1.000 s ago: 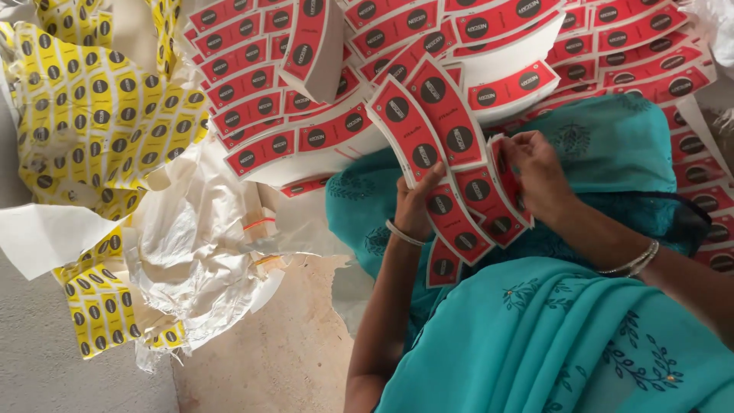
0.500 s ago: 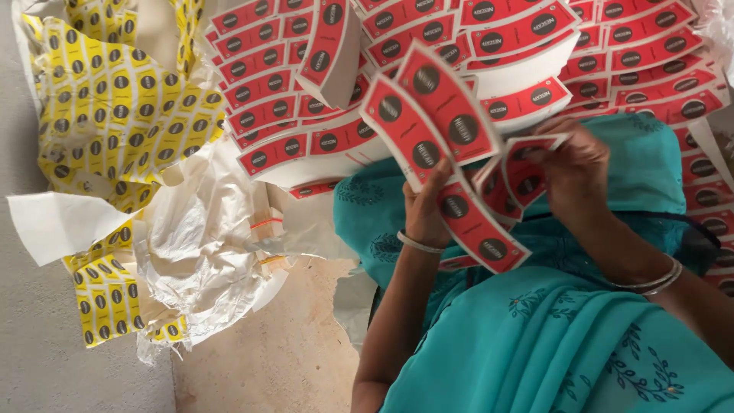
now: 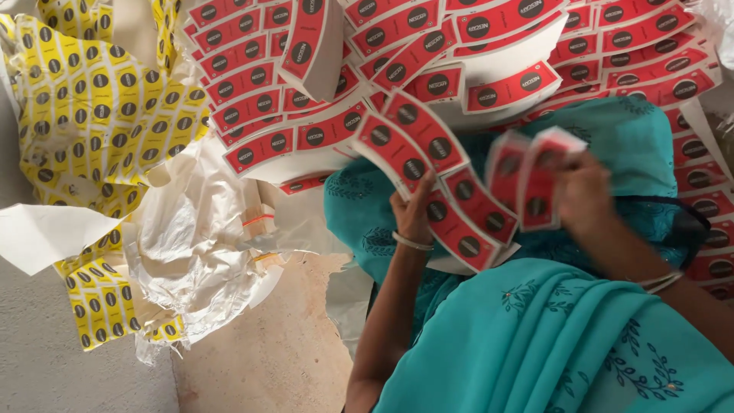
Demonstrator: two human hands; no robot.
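My left hand (image 3: pixel 413 210) grips a stack of curved red paper blanks (image 3: pixel 428 164) printed with dark round marks, held over my teal-clad lap (image 3: pixel 535 336). My right hand (image 3: pixel 585 191) holds one or two of the same red blanks (image 3: pixel 531 180), blurred, just to the right of the stack and slightly apart from it. Both wrists wear thin bangles. A large heap of matching red blanks (image 3: pixel 428 46) lies beyond my hands.
Yellow printed sheets (image 3: pixel 92 115) with dark round marks spread at the left. Crumpled white plastic wrapping (image 3: pixel 199 245) lies on the bare tan floor (image 3: pixel 260 359). A loose white sheet (image 3: pixel 46 233) sits at the far left.
My right hand has drawn red blanks away from the stack toward the right. The stack in my left hand has tilted and shifted a little.
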